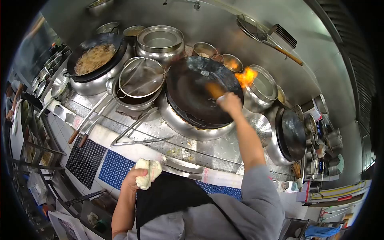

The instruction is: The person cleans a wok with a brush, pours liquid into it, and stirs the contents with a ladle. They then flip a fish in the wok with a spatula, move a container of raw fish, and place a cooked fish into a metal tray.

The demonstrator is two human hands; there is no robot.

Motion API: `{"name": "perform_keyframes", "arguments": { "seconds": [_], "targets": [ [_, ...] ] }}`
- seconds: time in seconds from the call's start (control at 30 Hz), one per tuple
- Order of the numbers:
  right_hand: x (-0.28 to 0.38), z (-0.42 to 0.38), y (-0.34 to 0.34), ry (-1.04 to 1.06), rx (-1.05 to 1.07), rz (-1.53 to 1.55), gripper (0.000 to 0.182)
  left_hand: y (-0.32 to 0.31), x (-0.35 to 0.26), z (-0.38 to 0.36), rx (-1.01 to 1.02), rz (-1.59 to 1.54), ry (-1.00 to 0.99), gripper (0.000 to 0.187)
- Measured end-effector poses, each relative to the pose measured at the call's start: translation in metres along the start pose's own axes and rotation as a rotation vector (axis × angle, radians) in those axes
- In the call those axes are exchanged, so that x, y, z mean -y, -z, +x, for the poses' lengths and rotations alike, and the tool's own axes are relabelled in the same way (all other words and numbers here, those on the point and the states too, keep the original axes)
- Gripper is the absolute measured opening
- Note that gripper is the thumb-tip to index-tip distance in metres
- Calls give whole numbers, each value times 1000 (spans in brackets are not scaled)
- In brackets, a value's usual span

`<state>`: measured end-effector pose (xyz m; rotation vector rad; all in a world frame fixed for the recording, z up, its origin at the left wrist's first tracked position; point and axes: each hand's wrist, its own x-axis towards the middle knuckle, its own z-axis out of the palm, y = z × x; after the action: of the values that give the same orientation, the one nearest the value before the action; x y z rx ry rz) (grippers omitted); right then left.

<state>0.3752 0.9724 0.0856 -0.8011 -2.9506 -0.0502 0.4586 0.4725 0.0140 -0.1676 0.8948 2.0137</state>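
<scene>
My left hand (132, 179) is closed round a bunched white cloth (148, 173), held in front of my dark apron. Stretched out over the large black wok (188, 86), my right hand (231, 103) grips a tan wok brush (215, 91), blurred by motion. The brush's head points into the bowl of the wok, which sits on a steel burner ring (180, 123) and looks dark with a wet sheen. Flame (246, 77) flares beyond the wok's right rim, near a steel pot (264, 84).
To the left, a wire strainer (142, 78) rests over a pot, with long-handled tools beside it. A second wok (95, 60) holds bubbling, browned contents. Steel tongs (136, 127) lie along the front. Another wok (293, 134) stands at the right; a skimmer and spatula hang on the wall.
</scene>
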Motion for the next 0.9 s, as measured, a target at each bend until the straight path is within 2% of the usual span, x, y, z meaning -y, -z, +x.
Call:
{"name": "perform_keyframes", "arguments": {
  "seconds": [0.07, 0.13, 0.17, 0.2, 0.23, 0.27, 0.3, 0.4, 0.43, 0.47, 0.5, 0.57, 0.6, 0.67, 0.73, 0.8, 0.9],
  "targets": [
    [55, -56, 40, 45, 309, 409, 52, 1, 2, 1, 7, 16, 15, 74],
    [37, -58, 53, 173, 324, 325, 51, 4, -4, -5, 50, 44, 41, 72],
    [17, -65, 55, 219, 330, 301, 51, 6, -2, -10, -39, 65, -4, 75],
    [-23, -43, 40, 119, 266, 217, 51, 7, -3, -16, -31, 61, -3, 76],
    [-38, -29, 70, 32, 181, -45, 45, 6, -4, -14, -13, 45, -18, 76],
    [-63, -7, 64, -117, 30, -181, 35, 5, -3, -13, 2, 20, -35, 76],
    [-64, -1, 63, -223, -321, -80, 26, 7, -3, -12, 19, 13, -18, 76],
    [-44, 2, 43, -258, -307, 52, 28, 8, -1, -6, 61, 30, 19, 77],
    [-17, -19, 45, -190, -121, 25, 31, 10, 1, -4, 51, 38, 36, 78],
    [-3, -24, 19, -138, -4, -2, 36, 11, 1, -3, 60, 53, 38, 78],
    [26, -48, 31, -2, 144, 22, 41, 13, 1, -1, 68, 66, 36, 77],
    [54, -83, 44, 211, 316, 250, 55, 7, -5, -6, 38, 81, 36, 78],
    [52, -93, 61, 267, 319, 294, 52, 11, -4, -3, 24, 69, 30, 78],
    [11, -74, 96, 230, 473, 253, 47, 30, -6, -11, -21, 66, 36, 80],
    [-44, -37, 97, 49, 187, -150, 43, 23, -11, -11, -43, 120, -32, 82],
    [-64, -7, 72, -285, -305, -157, 44, 24, -14, -14, -4, 90, -52, 82],
    [-39, -21, 60, -306, -253, 44, 41, 24, -15, -11, -28, 68, 5, 76]
  ]
}}
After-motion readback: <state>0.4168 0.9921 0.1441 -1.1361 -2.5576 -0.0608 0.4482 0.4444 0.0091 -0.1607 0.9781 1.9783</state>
